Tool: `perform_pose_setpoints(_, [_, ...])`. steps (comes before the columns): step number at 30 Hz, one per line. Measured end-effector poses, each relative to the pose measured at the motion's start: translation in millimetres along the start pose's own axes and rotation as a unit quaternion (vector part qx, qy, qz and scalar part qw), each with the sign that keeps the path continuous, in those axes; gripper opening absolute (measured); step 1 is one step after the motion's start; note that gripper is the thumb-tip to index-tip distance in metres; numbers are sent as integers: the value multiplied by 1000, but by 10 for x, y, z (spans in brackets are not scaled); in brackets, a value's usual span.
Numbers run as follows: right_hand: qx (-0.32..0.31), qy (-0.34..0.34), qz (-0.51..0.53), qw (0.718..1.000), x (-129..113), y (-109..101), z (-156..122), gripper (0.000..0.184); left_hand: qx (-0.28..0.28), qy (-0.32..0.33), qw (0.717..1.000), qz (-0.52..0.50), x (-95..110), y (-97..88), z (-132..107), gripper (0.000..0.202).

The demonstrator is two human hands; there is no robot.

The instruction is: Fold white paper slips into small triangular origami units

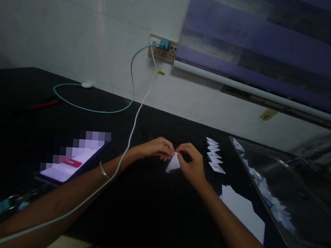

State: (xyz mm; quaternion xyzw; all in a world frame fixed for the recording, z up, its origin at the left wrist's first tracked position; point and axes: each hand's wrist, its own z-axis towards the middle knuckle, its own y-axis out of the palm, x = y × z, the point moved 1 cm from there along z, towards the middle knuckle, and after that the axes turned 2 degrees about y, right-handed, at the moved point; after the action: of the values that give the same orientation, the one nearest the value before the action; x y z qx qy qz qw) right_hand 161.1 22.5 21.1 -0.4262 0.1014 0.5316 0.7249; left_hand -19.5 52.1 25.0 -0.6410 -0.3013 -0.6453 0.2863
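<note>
Over the middle of the black counter, my left hand (161, 148) and my right hand (191, 163) meet at a small folded piece of white paper (174, 163). Both sets of fingers pinch it near its top, and its pointed lower part hangs to the left of my right hand. A row of several small folded paper pieces (214, 156) lies just right of my right hand. Beyond my right forearm rests a stack of white paper sheets (243, 210). My fingertips partly hide the paper's upper edge.
A lit phone or tablet (75, 161) lies left of my left forearm. A white cable (135, 118) runs from the wall socket (163, 48) across that forearm. At right is a metal sink (299, 190) with more folded paper along its edge. A teal cable (98, 111) curls behind.
</note>
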Motion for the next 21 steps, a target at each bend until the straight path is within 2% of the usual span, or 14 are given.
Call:
perform_pose_setpoints(6, [11, 29, 17, 999, 15, 33, -10, 13, 4, 25, 999, 34, -32, -8, 14, 23])
perform_pose_setpoints(9, [33, 100, 70, 992, 56, 42, -9, 10, 13, 33, 999, 34, -34, -1, 9, 24])
perform_pose_setpoints(13, [65, 193, 186, 961, 101, 44, 1, 14, 28, 57, 998, 21, -88, -8, 28, 25])
perform_pose_setpoints(17, [56, 198, 210, 956, 101, 66, 15, 19, 40, 75, 996, 6, -153, -24, 43, 27])
perform_pose_setpoints(21, [64, 198, 180, 961, 95, 80, 3, 16, 30, 85, 996, -6, -136, -12, 24, 28])
